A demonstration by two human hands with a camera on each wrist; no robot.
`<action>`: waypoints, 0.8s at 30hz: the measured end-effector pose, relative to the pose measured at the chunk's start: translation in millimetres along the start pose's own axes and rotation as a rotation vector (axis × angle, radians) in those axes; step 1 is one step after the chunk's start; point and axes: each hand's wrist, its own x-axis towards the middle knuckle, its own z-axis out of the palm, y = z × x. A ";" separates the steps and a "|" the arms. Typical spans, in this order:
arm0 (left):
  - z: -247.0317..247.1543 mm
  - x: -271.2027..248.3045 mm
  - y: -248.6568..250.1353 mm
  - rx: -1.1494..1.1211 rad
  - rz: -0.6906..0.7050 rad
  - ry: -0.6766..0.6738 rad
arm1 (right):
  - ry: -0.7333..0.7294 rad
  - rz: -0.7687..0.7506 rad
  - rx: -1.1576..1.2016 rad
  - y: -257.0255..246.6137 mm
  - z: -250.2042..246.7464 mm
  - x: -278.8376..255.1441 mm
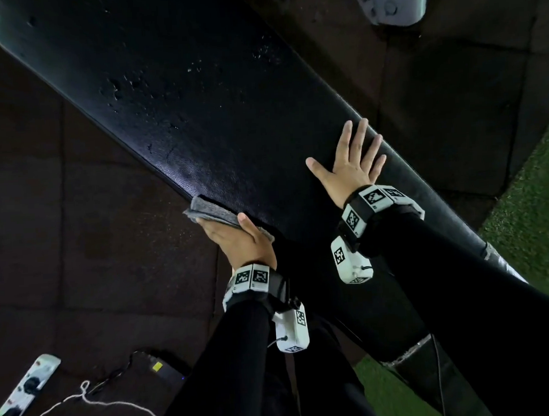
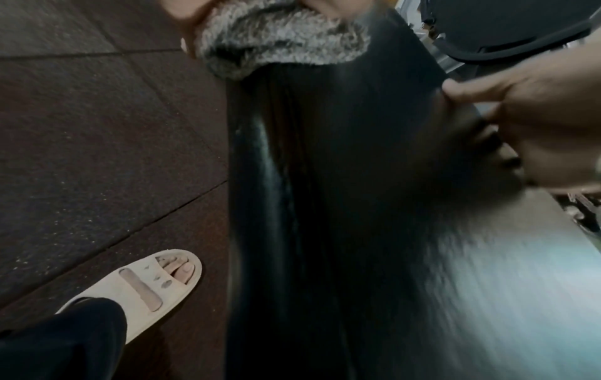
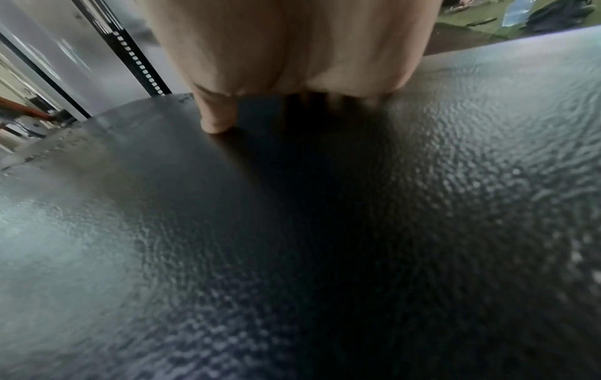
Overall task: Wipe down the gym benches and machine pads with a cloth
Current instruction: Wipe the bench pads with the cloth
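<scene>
Cloth [image 1: 211,213] is pinched by the left hand [image 1: 241,243] against the bench pad [image 1: 178,95] side edge. The pad's long axis runs away from it; the right hand [image 1: 352,165] is pressed flat, fingers spread, on top.

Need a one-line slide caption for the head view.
Left hand wipes bench pad edge with grey cloth; right hand rests flat.

Head camera looks steeply down on the bench [image 1: 178,95]; both wrist cameras skim close along its padded top, which all views share.
</scene>
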 end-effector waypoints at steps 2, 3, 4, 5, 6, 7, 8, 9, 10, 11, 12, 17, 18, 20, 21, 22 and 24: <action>-5.6 15.1 7.3 0.006 0.000 0.020 | -0.032 0.002 -0.002 -0.2 0.1 0.3; -9.7 25.6 11.5 0.006 0.006 0.026 | -0.051 0.000 0.001 -0.1 -0.4 0.4; -14.4 38.5 15.9 0.004 0.013 0.033 | -0.067 0.000 0.003 -0.4 -1.1 0.3; -19.3 53.7 19.8 0.001 0.021 0.046 | -0.081 0.002 0.006 -0.9 -1.8 0.1; -24.2 70.3 24.0 -0.002 0.029 0.064 | -0.090 0.005 0.009 -1.6 -2.4 0.1; -29.1 88.2 28.4 -0.004 0.035 0.085 | -0.096 0.006 0.010 -2.2 -3.1 0.1; -33.9 105.5 33.4 -0.002 0.039 0.104 | -0.105 0.007 0.007 -2.6 -3.8 0.4; -38.8 123.1 38.2 0.004 0.047 0.117 | -0.117 0.011 0.007 -3.0 -4.5 0.7; -43.6 139.7 42.4 0.013 0.057 0.125 | -0.132 0.019 0.007 -3.4 -5.2 1.1; -48.2 155.0 45.7 0.027 0.069 0.133 | -0.144 0.026 0.005 -3.8 -6.0 1.3; -52.4 168.6 48.3 0.042 0.083 0.136 | -0.150 0.030 -0.002 -4.5 -6.6 1.6; -57.8 182.1 46.4 0.033 0.134 0.115 | -0.159 0.059 -0.010 -7.4 -7.5 2.1; -55.6 173.3 43.6 0.027 0.144 0.107 | -0.163 0.063 -0.012 -7.5 -6.8 2.2; -48.0 148.6 35.9 0.016 0.141 0.085 | -0.171 0.070 -0.013 -7.4 -6.2 2.9; -43.6 134.2 31.7 0.015 0.125 0.070 | -0.174 0.073 -0.009 -7.7 -6.3 3.0; -39.7 120.6 28.6 0.013 0.101 0.051 | -0.177 0.073 -0.005 -7.9 -6.6 2.9; -34.3 101.9 26.7 -0.003 0.060 0.006 | -0.178 0.078 0.000 -8.5 -6.8 3.3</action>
